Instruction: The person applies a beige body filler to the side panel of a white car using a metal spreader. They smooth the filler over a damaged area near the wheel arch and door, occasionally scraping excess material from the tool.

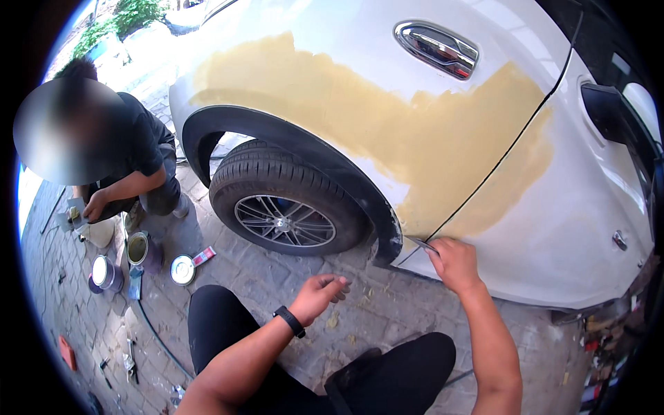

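My right hand is closed on a thin dark flat blade. Its tip lies at the narrow gap between two white body panels, low down behind the front wheel. Tan filler is spread across the white fender, over the wheel arch and onto the door beyond the gap. My left hand, with a black band on its wrist, hangs over the paving between my knees. Its fingers are curled in, and nothing shows in them.
The tyre sits under a black arch trim. At left another person crouches, holding a flat plate. Near them stand an open tin, a white-lidded can and a round lid. A hose crosses the paving.
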### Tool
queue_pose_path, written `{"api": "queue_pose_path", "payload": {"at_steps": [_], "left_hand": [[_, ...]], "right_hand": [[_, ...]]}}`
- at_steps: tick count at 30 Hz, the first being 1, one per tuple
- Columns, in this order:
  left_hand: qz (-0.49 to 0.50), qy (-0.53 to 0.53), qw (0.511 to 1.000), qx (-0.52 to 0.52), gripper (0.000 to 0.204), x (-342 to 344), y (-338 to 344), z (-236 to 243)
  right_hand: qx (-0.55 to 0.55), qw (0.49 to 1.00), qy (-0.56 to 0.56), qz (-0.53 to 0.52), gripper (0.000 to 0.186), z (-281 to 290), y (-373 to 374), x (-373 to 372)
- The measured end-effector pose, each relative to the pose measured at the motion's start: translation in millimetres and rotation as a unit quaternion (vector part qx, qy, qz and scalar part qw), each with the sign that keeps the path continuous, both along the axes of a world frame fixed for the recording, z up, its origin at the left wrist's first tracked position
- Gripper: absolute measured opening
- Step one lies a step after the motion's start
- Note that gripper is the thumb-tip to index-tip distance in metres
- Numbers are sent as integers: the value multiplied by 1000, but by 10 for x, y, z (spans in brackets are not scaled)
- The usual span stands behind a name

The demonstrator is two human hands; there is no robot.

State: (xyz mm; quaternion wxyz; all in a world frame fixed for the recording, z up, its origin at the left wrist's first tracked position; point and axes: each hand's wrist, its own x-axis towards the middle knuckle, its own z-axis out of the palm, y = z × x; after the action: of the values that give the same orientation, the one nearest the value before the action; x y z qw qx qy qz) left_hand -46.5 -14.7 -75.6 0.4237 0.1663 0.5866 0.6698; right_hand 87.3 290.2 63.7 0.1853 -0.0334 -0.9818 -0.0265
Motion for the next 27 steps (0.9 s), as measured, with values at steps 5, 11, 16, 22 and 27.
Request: {"api": "queue_pose_path", "payload": {"at_steps": [5,11,16,22,27], "left_hand": [[0,0,1000,-5,40,-2,-1,83],[3,-6,1000,6,40,-10,13,27],[2,0,1000,10,40,1,22,94],[4,-10,1000,27,41,25,57,164],[43,0,997,62,31,55,-45,248]], "right_hand": [[5,1000,-25,-18,16,-93,73,53],[-13,1000,-5,-13,17,2,-18,6],[-8,994,-98,-52,18,0,-91,95],[-550,818,163,-44,22,-650,-742,87],[-755,634,167,-22,24,-1022,-1424,-73]]}}
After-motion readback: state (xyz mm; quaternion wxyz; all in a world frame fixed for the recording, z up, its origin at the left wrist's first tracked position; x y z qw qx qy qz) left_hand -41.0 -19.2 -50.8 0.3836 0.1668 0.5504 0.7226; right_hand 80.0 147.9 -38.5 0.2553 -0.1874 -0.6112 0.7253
